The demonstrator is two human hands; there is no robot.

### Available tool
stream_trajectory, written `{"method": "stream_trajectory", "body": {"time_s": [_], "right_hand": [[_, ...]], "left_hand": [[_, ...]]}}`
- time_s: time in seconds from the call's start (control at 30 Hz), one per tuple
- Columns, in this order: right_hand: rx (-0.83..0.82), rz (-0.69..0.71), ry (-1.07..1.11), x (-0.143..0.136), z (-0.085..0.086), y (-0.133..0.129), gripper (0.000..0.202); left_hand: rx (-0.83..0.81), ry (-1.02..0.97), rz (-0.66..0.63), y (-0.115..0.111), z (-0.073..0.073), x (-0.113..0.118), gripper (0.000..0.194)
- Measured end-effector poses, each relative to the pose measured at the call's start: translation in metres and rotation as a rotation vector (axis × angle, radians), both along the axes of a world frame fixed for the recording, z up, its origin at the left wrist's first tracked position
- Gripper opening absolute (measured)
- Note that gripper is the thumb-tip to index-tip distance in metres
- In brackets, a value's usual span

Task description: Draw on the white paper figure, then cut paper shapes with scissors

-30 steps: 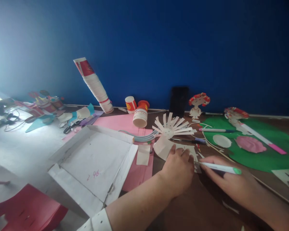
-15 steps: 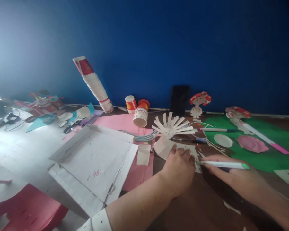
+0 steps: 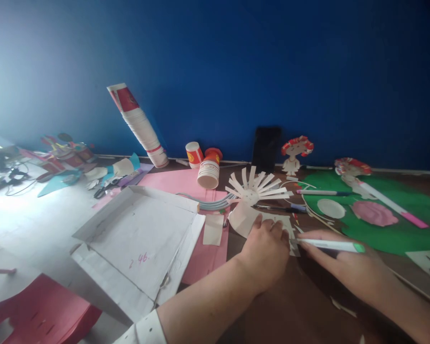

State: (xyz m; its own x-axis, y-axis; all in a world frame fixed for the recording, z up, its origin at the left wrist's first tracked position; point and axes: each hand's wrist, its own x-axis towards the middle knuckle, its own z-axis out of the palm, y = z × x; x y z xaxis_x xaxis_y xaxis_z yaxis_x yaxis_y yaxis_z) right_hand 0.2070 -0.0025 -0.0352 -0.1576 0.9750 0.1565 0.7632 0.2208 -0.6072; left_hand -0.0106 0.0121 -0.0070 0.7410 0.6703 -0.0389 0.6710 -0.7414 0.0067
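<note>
The right hand's fingers grip a green-ended marker [image 3: 331,245], its tip at a cut paper piece [image 3: 277,224] on the dark tabletop [image 3: 272,310]. The left hand [image 3: 267,255] presses that piece down, fingers bent. Just beyond lies a fringed paper figure [image 3: 251,196]; farther back, a paper doll [image 3: 293,155] stands near the blue wall [image 3: 215,71].

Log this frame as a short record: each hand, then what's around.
left hand: left hand flat on white paper
right hand: right hand grips green-ended pen, tip near the paper's edge
left side: shallow white box, handwriting inside
right side: green sheet under pink piece
back: tall cup stack, tilted
</note>
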Motion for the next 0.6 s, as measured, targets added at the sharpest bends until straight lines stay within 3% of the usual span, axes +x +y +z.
{"method": "stream_trajectory", "body": {"time_s": [0.27,0.6], "right_hand": [[0.164,0.040,-0.023,-0.002,-0.010,-0.002,0.028],[0.176,0.050,-0.054,0.001,-0.013,-0.003,0.029]], "left_hand": [[0.014,-0.023,0.010,-0.001,0.000,0.000,0.041],[-0.007,-0.027,0.010,-0.001,0.001,0.000,0.040]]}}
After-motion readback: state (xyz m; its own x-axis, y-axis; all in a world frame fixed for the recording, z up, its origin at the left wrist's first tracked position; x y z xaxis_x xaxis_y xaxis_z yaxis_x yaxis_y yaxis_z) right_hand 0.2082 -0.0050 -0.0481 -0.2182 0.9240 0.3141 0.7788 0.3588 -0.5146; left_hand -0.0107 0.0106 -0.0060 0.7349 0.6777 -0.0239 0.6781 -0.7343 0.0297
